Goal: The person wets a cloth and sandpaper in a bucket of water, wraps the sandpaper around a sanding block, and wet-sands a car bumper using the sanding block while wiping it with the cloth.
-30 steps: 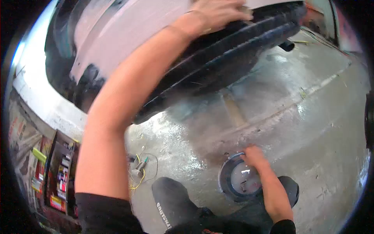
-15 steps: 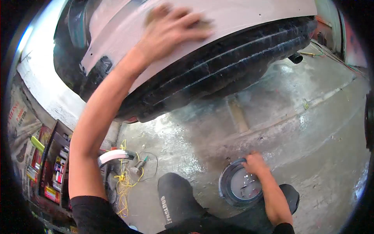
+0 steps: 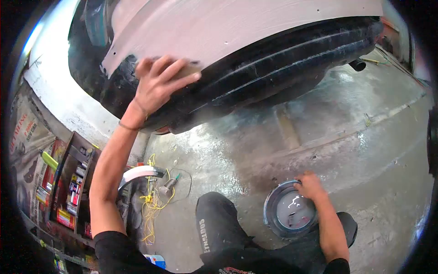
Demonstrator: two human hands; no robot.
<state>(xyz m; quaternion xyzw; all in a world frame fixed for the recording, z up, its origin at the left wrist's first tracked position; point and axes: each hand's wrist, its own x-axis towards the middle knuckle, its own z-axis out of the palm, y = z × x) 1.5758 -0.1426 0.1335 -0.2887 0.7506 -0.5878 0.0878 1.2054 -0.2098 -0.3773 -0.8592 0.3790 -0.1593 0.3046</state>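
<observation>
My left hand is closed around a tan block with a dark edge, probably a sanding block. It presses this at the lower left edge of a car's pale pinkish panel, where the panel meets the black underside. The palm hides much of the block. Low on the right, my right hand grips the rim of a dark bucket. Greyish, cloudy liquid fills part of the bucket, and something dark shows in it.
A power tool and tangled yellow cord lie on the wet concrete floor. At left stands a shelf with small boxes beside a curved pale-and-black piece. An exhaust pipe juts out at upper right.
My left hand has slid down and left along the panel, from its middle to its lower left edge, still with the block. My right hand stays at the bucket's rim. The view has shifted slightly.
</observation>
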